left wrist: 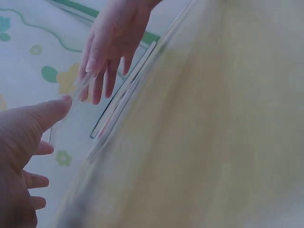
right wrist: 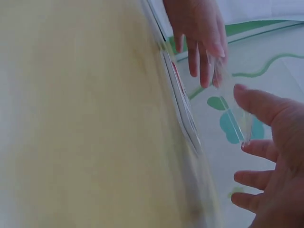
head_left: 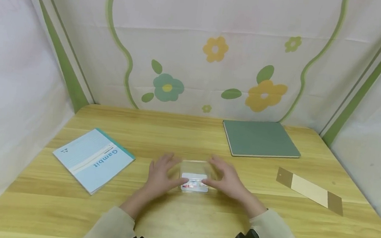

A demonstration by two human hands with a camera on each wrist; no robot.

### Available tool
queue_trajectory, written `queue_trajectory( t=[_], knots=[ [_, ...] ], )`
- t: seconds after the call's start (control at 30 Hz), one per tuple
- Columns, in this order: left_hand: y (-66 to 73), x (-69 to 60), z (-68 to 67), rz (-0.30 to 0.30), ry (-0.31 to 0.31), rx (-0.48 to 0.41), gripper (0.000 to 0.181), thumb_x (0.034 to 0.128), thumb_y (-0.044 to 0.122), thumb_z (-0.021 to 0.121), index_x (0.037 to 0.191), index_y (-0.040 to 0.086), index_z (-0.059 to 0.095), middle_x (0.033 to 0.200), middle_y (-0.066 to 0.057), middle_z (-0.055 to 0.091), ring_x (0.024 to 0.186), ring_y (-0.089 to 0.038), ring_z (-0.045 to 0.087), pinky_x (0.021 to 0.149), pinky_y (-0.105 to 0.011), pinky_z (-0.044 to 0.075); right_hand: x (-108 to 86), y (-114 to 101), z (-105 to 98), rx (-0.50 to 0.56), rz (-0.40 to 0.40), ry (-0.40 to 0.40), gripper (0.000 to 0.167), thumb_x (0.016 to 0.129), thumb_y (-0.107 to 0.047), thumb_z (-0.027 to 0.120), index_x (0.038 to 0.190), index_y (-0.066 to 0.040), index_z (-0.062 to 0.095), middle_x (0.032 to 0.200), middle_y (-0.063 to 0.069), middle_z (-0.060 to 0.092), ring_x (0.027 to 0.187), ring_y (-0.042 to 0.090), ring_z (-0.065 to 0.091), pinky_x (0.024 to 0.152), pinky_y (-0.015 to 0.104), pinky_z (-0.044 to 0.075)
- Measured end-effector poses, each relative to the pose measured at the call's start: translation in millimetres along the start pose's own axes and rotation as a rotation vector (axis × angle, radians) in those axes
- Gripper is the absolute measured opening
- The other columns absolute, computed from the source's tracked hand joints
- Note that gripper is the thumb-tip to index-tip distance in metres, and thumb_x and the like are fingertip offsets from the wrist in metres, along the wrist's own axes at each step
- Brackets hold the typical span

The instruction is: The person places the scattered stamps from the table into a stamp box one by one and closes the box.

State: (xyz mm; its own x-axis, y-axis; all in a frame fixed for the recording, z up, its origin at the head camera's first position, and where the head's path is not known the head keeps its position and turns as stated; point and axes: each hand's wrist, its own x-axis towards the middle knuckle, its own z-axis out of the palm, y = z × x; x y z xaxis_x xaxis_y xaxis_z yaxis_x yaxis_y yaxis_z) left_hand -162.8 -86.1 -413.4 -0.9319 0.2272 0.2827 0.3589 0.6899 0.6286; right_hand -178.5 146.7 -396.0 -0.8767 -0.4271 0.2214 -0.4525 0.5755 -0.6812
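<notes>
At the middle of the table, a small clear plastic box [head_left: 194, 189] lies with printed, colourful cards or packets inside, too small to read. Above it a clear lid [right wrist: 241, 121] is raised and tilted. My left hand [head_left: 161, 174] holds the lid's left side, thumb at the near edge and index finger towards the far edge. On the opposite side my right hand [head_left: 227, 179] pinches it the same way. The other fingers of both hands are spread. In the wrist views a gap shows between the lid and the flat box below.
A light blue notebook [head_left: 93, 161] lies at the left. A dark green notebook [head_left: 261, 139] sits at the back right. Nearer on the right is a beige strip with brown ends [head_left: 310, 190]. Patterned fabric [head_left: 193, 30] stands behind the wooden table [head_left: 186, 227].
</notes>
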Motion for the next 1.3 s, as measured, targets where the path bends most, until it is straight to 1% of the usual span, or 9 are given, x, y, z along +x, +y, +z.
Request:
queue_trajectory(
  t=[0.17, 0.33, 0.53, 0.7, 0.9, 1.3],
  knots=[
    [1.4, -9.8, 5.4, -0.013, -0.012, 0.023, 0.068, 0.0669, 0.057, 0.061, 0.119, 0.014, 0.052, 0.133, -0.016, 0.031, 0.123, -0.034, 0.019, 0.092, -0.06, 0.0, -11.5, 6, 8, -0.056, 0.032, 0.015, 0.067, 0.068, -0.041, 0.069, 0.123, -0.007, 0.048, 0.13, 0.018, 0.036, 0.12, 0.035, 0.028, 0.091, 0.06, 0.0],
    [0.5, -13.4, 9.7, -0.004, -0.022, 0.054, 0.066, 0.0658, 0.059, 0.061, 0.115, 0.015, 0.055, 0.131, -0.016, 0.034, 0.122, -0.037, 0.021, 0.091, -0.061, 0.002, -18.8, 12, 12, -0.087, 0.03, 0.03, 0.067, 0.066, -0.045, 0.069, 0.121, -0.012, 0.05, 0.131, 0.018, 0.034, 0.12, 0.035, 0.026, 0.09, 0.06, -0.004],
    [2.0, -14.4, 12.1, 0.007, -0.04, 0.061, 0.065, 0.0645, 0.056, 0.064, 0.115, 0.016, 0.055, 0.131, -0.017, 0.034, 0.121, -0.038, 0.021, 0.091, -0.061, 0.0, -23.0, 18, 15, -0.127, 0.017, 0.047, 0.066, 0.065, -0.047, 0.069, 0.118, -0.013, 0.053, 0.13, 0.017, 0.037, 0.121, 0.034, 0.026, 0.09, 0.06, -0.004],
    [2.5, -14.1, 13.7, 0.019, -0.053, 0.098, 0.066, 0.0643, 0.058, 0.063, 0.115, 0.016, 0.055, 0.131, -0.017, 0.034, 0.121, -0.038, 0.021, 0.091, -0.061, 0.0, -25.2, 17, 14, -0.151, 0.014, 0.048, 0.065, 0.064, -0.048, 0.069, 0.116, -0.013, 0.054, 0.129, 0.017, 0.038, 0.12, 0.036, 0.025, 0.09, 0.06, -0.004],
    [3.2, -15.1, 12.4, 0.021, -0.059, 0.139, 0.064, 0.0645, 0.056, 0.064, 0.114, 0.016, 0.056, 0.131, -0.016, 0.035, 0.121, -0.038, 0.021, 0.091, -0.061, 0.002, -24.9, 15, 16, -0.186, 0.007, 0.041, 0.065, 0.063, -0.05, 0.069, 0.115, -0.014, 0.055, 0.129, 0.017, 0.038, 0.121, 0.036, 0.025, 0.09, 0.06, -0.003],
    [4.0, -16.0, 12.3, 0.016, -0.073, 0.152, 0.063, 0.064, 0.054, 0.066, 0.113, 0.016, 0.056, 0.131, -0.016, 0.035, 0.122, -0.037, 0.021, 0.091, -0.06, 0.002, -26.1, 16, 17, -0.224, 0.017, 0.03, 0.066, 0.062, -0.051, 0.069, 0.116, -0.015, 0.055, 0.13, 0.015, 0.037, 0.122, 0.035, 0.022, 0.09, 0.06, -0.003]
  ],
)
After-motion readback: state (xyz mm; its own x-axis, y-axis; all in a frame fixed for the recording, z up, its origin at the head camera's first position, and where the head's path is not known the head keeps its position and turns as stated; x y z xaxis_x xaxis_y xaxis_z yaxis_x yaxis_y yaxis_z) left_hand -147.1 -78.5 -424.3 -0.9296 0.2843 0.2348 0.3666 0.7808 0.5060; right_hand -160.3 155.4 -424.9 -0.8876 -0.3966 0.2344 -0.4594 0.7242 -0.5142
